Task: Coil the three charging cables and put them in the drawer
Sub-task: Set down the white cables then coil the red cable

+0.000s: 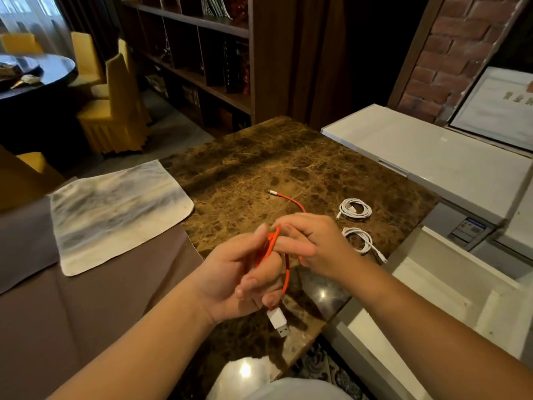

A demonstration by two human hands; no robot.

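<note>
We seem to be in a restaurant or private dining room; at far left a round dark table (pixel 34 73) stands among chairs in yellow covers (pixel 112 111); behind them a tall dark wooden shelf (pixel 202 62) holds books and ornaments; at far right a framed certificate (pixel 499 108) leans against a brick wall (pixel 450 53); nearest us lies a brown marble counter (pixel 259 168).
</note>
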